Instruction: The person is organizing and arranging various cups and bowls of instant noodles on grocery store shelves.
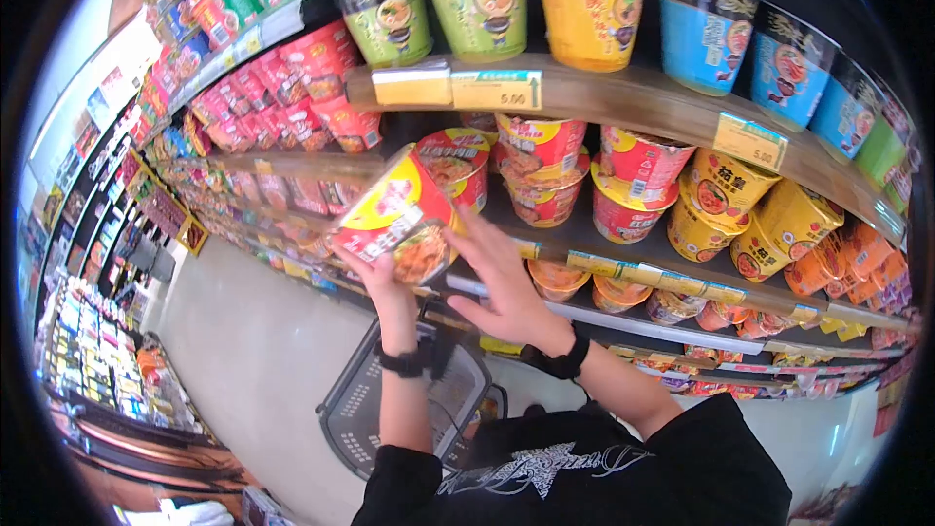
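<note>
A red and yellow instant noodle cup [394, 219] is held tilted in front of the shelf. My left hand [380, 282] grips its lower edge, with the fingers partly hidden by the cup. My right hand [502, 278] is beside the cup, fingers stretched and thumb apart. Its fingertips are at the cup's right side, seemingly touching it without gripping. Just behind stand matching red cups, one a round red noodle cup [456, 164], and stacked red cups [541, 161]. Farther right are yellow noodle cups [721, 195].
Below my arms stands a grey shopping basket [355, 409]. Green noodle cups [477, 10], a yellow cup [589, 10] and blue cups [706, 34] line the shelf above. The wooden shelf edge [604, 93] carries price tags. Pink packets [282, 88] hang left; grey floor [253, 331] stretches behind.
</note>
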`<state>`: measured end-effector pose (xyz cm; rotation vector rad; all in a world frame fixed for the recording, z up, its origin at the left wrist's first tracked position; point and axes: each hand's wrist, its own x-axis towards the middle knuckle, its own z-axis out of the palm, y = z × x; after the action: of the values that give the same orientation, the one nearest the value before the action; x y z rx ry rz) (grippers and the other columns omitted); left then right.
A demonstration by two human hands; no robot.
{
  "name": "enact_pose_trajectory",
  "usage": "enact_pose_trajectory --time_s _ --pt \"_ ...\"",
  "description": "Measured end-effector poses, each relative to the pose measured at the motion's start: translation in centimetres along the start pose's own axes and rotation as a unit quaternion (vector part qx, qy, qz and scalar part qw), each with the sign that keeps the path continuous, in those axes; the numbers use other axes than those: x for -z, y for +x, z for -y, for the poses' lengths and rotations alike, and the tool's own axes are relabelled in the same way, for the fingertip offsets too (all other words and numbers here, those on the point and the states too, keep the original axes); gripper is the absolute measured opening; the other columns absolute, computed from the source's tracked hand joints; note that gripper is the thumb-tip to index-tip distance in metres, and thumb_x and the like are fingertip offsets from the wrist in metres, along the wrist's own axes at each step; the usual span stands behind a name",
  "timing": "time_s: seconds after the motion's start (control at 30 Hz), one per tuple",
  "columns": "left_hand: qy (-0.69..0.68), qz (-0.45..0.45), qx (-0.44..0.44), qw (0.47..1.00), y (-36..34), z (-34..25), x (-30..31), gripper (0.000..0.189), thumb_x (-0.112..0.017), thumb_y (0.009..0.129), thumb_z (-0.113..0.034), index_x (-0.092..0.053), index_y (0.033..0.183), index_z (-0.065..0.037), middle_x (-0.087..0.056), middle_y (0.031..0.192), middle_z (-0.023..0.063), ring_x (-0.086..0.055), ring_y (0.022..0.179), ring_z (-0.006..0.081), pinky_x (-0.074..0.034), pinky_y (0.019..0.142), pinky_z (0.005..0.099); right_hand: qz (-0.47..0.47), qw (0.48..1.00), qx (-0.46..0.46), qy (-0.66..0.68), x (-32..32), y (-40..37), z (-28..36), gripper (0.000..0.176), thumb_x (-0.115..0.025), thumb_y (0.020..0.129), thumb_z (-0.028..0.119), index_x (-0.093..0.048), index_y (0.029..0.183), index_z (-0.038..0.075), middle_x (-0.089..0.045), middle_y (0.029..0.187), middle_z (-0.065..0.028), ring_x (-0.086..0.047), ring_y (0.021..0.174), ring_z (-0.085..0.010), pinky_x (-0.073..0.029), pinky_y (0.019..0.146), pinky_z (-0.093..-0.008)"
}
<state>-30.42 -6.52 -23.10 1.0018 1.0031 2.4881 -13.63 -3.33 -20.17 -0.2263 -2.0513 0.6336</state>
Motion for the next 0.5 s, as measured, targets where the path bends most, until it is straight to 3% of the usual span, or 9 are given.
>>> enact_pose_trajectory --time_s 0.07,0.1,0.2,0.3,0.43,0.5 --pt "-0.142 0.038 0.221 0.964 -2.4 -3.0 -0.2 0.061 -0.041 0.089 -0.044 -0.031 0.138 -0.010 -0.047 0.130 0.0101 -0.048 0.118 0.0255 -0.039 0.098 0.0419 -0.039 0.995 -0.037 0.088 -0.1 -1.1 0.4 0.072 -0.065 0.076 0.018 -0.031 0.139 0.007 -0.025 0.144 -0.0219 -0.025 0.133 -0.0374 -0.020 0.107 -0.0433" --pt "-0.143 0.028 0.298 0.943 -3.3 -4.2 -0.7 0.060 -0.033 0.091 -0.053 -0.041 0.131 -0.009 -0.053 0.125 0.0084 -0.051 0.115 0.0238 -0.040 0.097 0.0420 -0.038 0.992 -0.049 0.108 0.4 -1.4 0.9 0.073 -0.066 0.076 0.017 -0.031 0.139 0.007 -0.024 0.145 -0.0213 -0.025 0.134 -0.0360 -0.020 0.107 -0.0416" --pt "-0.202 0.052 0.360 0.910 -5.7 -5.1 -1.8 0.073 -0.028 0.088 -0.065 -0.035 0.136 -0.010 -0.047 0.132 0.0099 -0.047 0.120 0.0263 -0.039 0.098 0.0423 -0.072 0.989 -0.077 0.102 1.2 -2.2 1.1 0.063 -0.060 0.081 0.015 -0.035 0.137 0.004 -0.029 0.143 -0.0210 -0.030 0.131 -0.0352 -0.022 0.107 -0.0407" --pt "-0.248 0.026 0.394 0.885 -6.7 -6.1 -3.3 0.076 -0.028 0.087 -0.067 -0.033 0.137 -0.011 -0.044 0.134 0.0107 -0.046 0.121 0.0269 -0.039 0.099 0.0422 -0.075 0.979 -0.118 0.150 2.2 -2.7 1.4 0.056 -0.054 0.085 0.018 -0.036 0.135 0.002 -0.034 0.140 -0.0200 -0.032 0.129 -0.0340 -0.022 0.106 -0.0403" --pt "-0.371 0.080 0.439 0.814 -7.2 -6.4 -4.0 0.072 -0.031 0.088 -0.064 -0.033 0.137 -0.011 -0.043 0.134 0.0126 -0.046 0.121 0.0300 -0.042 0.097 0.0465 -0.081 0.990 -0.104 0.042 3.3 -3.1 2.6 0.054 -0.052 0.086 0.021 -0.037 0.135 0.001 -0.037 0.139 -0.0182 -0.037 0.124 -0.0316 -0.025 0.103 -0.0387" --pt "-0.425 0.095 0.468 0.769 -7.5 -5.4 -3.6 0.082 -0.029 0.083 -0.071 -0.030 0.138 -0.010 -0.041 0.135 0.0131 -0.045 0.121 0.0296 -0.043 0.096 0.0457 -0.082 0.993 -0.089 0.004 3.6 -3.1 2.9 0.054 -0.053 0.086 0.021 -0.038 0.135 0.001 -0.038 0.139 -0.0179 -0.037 0.123 -0.0315 -0.025 0.103 -0.0387"
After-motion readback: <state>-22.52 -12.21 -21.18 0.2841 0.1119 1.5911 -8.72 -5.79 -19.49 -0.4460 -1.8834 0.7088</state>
